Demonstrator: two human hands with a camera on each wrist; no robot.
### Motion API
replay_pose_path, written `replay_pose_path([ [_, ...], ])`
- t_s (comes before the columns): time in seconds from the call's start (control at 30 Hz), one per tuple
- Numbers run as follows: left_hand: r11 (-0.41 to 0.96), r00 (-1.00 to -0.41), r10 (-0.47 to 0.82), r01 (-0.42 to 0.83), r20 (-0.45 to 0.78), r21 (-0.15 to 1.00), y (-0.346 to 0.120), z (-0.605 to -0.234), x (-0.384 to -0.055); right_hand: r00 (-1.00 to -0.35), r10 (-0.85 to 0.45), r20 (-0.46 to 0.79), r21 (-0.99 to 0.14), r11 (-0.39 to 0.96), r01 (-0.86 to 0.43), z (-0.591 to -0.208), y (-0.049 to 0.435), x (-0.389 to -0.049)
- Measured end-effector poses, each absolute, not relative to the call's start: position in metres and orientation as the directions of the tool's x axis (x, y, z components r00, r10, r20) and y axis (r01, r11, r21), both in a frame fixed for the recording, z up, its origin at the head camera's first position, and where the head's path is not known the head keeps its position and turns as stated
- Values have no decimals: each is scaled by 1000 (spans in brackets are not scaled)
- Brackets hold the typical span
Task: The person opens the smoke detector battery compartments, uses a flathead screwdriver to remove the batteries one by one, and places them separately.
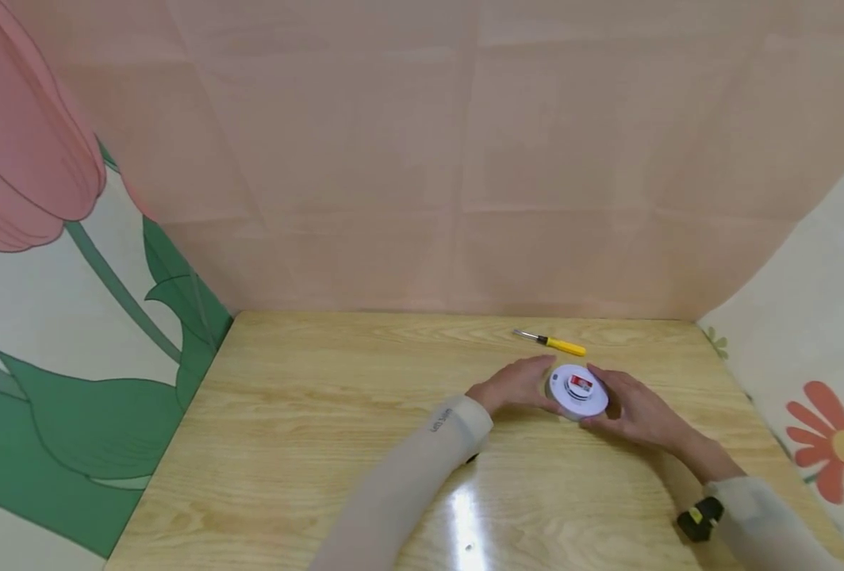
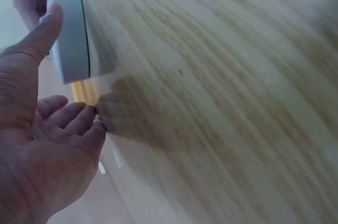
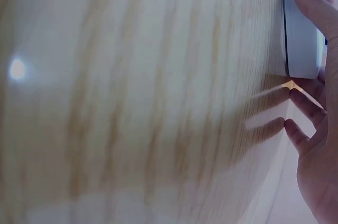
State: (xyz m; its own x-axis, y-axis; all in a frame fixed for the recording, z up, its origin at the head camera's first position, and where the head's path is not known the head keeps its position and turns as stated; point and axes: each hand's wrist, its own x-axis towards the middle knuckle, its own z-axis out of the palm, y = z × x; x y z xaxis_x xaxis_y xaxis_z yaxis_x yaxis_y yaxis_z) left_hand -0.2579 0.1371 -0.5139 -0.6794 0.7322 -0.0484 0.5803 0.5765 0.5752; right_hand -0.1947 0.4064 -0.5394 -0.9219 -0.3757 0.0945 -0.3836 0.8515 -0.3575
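Note:
A round white smoke detector [image 1: 577, 392] with a red label on its raised centre sits face up, at or just above the wooden tabletop; any small gap is hard to judge. From the right, my right hand [image 1: 634, 408] holds its rim between thumb and index finger. On the opposite side is my left hand [image 1: 516, 385]. Its thumb [image 2: 46, 31] touches the detector's side wall [image 2: 73, 34], while the other fingers lie loosely spread, apart from it. In the right wrist view, the right thumb [image 3: 311, 5] presses the near side wall.
Behind the detector lies a screwdriver [image 1: 563, 346] with a yellow handle, near the back edge of the wooden table [image 1: 308, 396]. A pink cloth backdrop [image 1: 393, 159] rises behind the table. Flower-printed panels stand at left and right.

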Motion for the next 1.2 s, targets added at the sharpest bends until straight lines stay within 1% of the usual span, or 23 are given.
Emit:
replay_pose_path([
  [0.1, 587, -690, 723, 576, -47, 568, 139, -515, -258, -925, -370, 85, -360, 855, -375, -539, 407, -195],
  [0.3, 575, -691, 721, 558, -49, 598, 143, -516, -255, -926, -367, 84, -368, 853, -371, -541, 407, -196],
  [0.47, 611, -709, 699, 526, -92, 592, 146, -515, -252, -918, -377, 121, -376, 839, -394, -543, 407, -198],
  [0.73, 624, -726, 679, 492, -109, 607, 149, -516, -251, -907, -390, 158, -372, 828, -420, -543, 405, -199],
  [0.87, 623, -726, 679, 493, -107, 608, 148, -516, -251, -906, -394, 154, -368, 828, -423, -541, 404, -199],
  [1.2, 592, -707, 703, 520, -78, 616, 141, -513, -255, -913, -386, 129, -371, 835, -405, -535, 397, -201],
])
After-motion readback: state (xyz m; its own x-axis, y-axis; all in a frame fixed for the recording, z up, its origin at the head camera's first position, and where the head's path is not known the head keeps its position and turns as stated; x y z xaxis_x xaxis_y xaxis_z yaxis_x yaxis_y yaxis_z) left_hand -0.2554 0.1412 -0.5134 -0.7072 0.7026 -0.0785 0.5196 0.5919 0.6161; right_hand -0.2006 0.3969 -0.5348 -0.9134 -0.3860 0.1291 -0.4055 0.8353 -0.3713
